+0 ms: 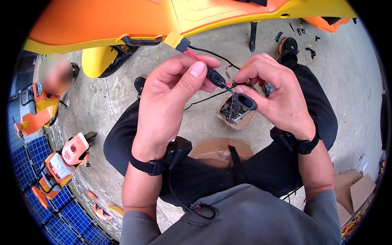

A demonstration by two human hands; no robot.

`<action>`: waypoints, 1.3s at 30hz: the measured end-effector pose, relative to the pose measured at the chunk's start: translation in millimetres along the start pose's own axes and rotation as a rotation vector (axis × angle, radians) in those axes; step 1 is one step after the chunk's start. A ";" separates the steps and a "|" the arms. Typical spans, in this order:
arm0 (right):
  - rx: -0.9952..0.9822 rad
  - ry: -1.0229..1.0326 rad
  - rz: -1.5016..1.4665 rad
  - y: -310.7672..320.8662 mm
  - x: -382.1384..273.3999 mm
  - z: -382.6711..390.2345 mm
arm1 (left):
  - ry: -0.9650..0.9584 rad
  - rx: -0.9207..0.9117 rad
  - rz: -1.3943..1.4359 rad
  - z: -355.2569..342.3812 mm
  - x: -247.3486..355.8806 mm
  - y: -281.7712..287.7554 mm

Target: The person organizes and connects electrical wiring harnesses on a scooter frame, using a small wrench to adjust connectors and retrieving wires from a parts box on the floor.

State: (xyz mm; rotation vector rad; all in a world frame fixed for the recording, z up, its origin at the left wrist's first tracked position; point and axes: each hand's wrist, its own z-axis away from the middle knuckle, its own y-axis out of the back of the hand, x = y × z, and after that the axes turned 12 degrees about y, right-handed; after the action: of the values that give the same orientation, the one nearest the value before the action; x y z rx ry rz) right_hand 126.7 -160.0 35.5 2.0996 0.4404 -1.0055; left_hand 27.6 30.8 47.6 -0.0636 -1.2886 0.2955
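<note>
Head view: left hand nearest, fingers curled shut, thumb pressing black connector on red-black wire. Right hand just right of connector, fingertips pinched closed on black oval rubber cap joined to it. Small box of screws on floor below connector. Orange-yellow body panel above.

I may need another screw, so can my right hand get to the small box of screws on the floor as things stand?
Probably yes: the box of screws lies open just below the right hand, nothing between, though that hand is holding the black cap.
</note>
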 end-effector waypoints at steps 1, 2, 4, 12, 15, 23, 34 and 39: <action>0.005 -0.006 0.002 -0.1 0.2 0.0 | -0.010 -0.013 0.008 0.2 0.1 0.1; 0.010 -0.005 0.007 -0.1 0.6 0.1 | -0.019 -0.027 0.015 0.4 0.0 0.1; 0.021 -0.009 0.015 -0.1 1.4 0.3 | -0.044 -0.045 0.011 0.5 -1.0 -0.5; 0.027 -0.010 0.038 -1.4 3.6 1.5 | -0.113 -0.051 -0.029 2.4 -4.5 -5.6; 0.025 -0.012 0.040 -1.4 3.4 1.2 | -0.076 -0.042 -0.035 4.0 -3.5 -7.3; 0.026 -0.015 0.029 -1.8 2.9 0.9 | -0.059 -0.009 -0.059 7.8 -1.6 -12.6; 0.021 -0.029 0.014 -2.1 4.1 0.8 | -0.113 -0.087 -0.152 4.5 -3.7 -12.4; 0.048 0.016 -0.010 -2.1 5.8 0.8 | -0.066 -0.033 -0.008 2.5 -4.7 -12.0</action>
State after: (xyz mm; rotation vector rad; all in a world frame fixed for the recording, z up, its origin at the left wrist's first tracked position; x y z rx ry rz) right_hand 128.7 -159.4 29.6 2.1517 0.4386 -1.0151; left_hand 26.2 17.7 46.4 -0.0775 -1.3590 0.2711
